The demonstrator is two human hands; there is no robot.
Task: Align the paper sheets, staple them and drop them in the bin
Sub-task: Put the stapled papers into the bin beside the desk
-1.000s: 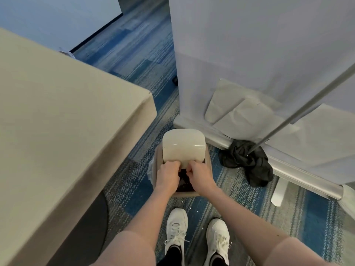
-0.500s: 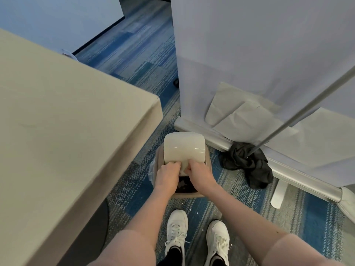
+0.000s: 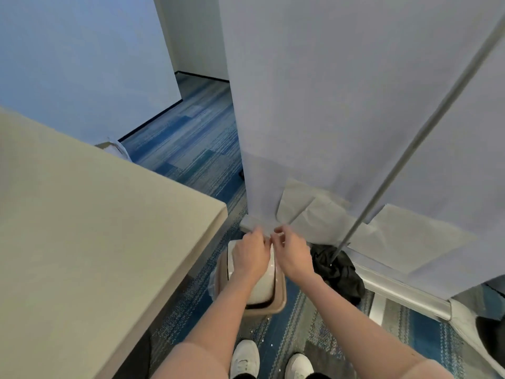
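A tan bin [image 3: 280, 299] with a white swing lid [image 3: 263, 285] stands on the carpet in front of my feet. My left hand [image 3: 252, 254] and my right hand [image 3: 292, 253] hover side by side just above the lid's far end, fingers loosely curled, fingertips almost touching each other. I see nothing held in either hand. No paper sheets show; the inside of the bin is dark and mostly covered by the lid and my forearms.
A beige table [image 3: 95, 228] fills the left side, its corner close to the bin. A grey partition [image 3: 341, 105] stands behind the bin, with a slanted metal pole [image 3: 410, 149] and a black cloth [image 3: 337, 272] on the floor to the right.
Both hands have lifted out of the bin's opening and moved toward the lid's far end. The lid has swung back over the opening. The camera has tilted up.
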